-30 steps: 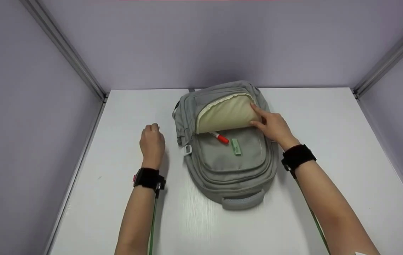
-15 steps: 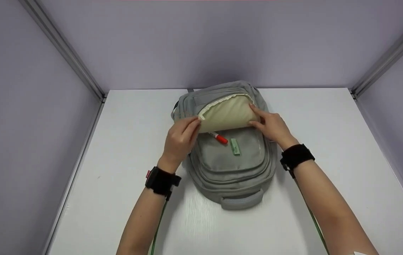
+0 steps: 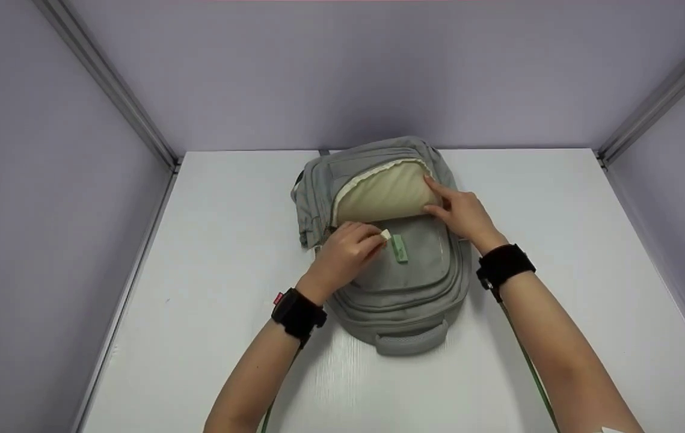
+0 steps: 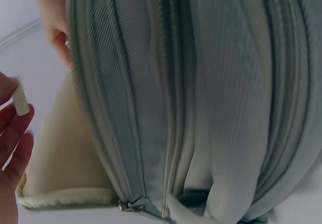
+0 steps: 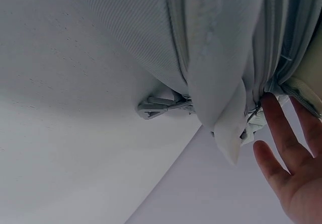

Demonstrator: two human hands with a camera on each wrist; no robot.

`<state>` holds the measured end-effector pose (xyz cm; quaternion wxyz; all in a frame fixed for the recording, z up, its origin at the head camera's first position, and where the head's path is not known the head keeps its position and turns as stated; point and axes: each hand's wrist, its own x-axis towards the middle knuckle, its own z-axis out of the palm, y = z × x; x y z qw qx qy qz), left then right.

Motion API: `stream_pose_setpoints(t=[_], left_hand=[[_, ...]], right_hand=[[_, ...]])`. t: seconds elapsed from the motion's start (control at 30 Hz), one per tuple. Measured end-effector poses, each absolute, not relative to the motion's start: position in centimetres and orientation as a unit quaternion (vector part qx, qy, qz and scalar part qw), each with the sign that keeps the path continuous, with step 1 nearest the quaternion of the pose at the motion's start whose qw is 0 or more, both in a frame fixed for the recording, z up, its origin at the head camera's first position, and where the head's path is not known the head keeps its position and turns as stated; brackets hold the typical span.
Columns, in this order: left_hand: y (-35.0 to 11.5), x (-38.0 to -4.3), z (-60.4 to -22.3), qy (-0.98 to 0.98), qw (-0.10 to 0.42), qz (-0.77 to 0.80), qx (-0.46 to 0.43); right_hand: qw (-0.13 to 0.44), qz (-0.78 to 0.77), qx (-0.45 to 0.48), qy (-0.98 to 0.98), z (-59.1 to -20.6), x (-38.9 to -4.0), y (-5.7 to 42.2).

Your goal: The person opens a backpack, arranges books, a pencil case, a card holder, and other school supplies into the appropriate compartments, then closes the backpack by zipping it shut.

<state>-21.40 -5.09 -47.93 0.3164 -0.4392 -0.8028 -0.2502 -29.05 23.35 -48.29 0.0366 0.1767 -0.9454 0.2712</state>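
Note:
A grey backpack (image 3: 405, 322) lies on the white table, its front pocket flap (image 3: 384, 192) folded back to show the cream lining. My right hand (image 3: 465, 218) grips the flap's right edge, with thumb and fingers on the cream cloth. Over the pocket's left part, my left hand (image 3: 348, 249) pinches a small white block (image 4: 20, 99) between thumb and fingertips. Just right of that block, a small green block (image 3: 400, 248) lies on the grey cloth. The red-capped marker seen earlier is mostly hidden under my left hand.
The backpack's carry handle (image 3: 412, 340) points toward me. Grey walls (image 3: 342, 72) stand close behind the backpack and along both sides of the white table (image 3: 222, 198). A black band (image 3: 299, 316) circles each wrist, with a green cable running back.
My left hand has come in from the table on the left, past the flap's left edge, to the pocket beside the green block, carrying the white block. My right hand has stayed on the flap.

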Motion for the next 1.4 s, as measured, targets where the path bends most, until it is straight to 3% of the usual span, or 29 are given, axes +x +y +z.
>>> stream_pose_setpoints(t=[0.37, 0.53, 0.87, 1.17, 1.4], left_hand=[[-3.6, -21.3, -50.3, -0.826, 0.248, -0.200, -0.466], [-3.9, -21.5, -51.2, -0.836, 0.241, -0.196, -0.453], [-4.1, -21.9, -51.1, -0.818, 0.296, -0.206, -0.448], [-4.9, -22.2, -47.8, -0.799, 0.382, -0.228, -0.405], [-5.2, -22.0, -46.0, -0.781, 0.435, -0.266, -0.360]], right_hand=[[0.025, 0.286, 0.169, -0.943, -48.2, -29.0, 23.4], [0.033, 0.289, 0.176, -0.940, -48.4, -29.0, 23.4], [0.016, 0.293, 0.173, -0.940, -48.5, -28.9, 23.3], [0.009, 0.313, 0.169, -0.934, -48.5, -28.9, 23.3], [-0.046, 0.336, 0.180, -0.923, -48.2, -28.3, 23.9]])
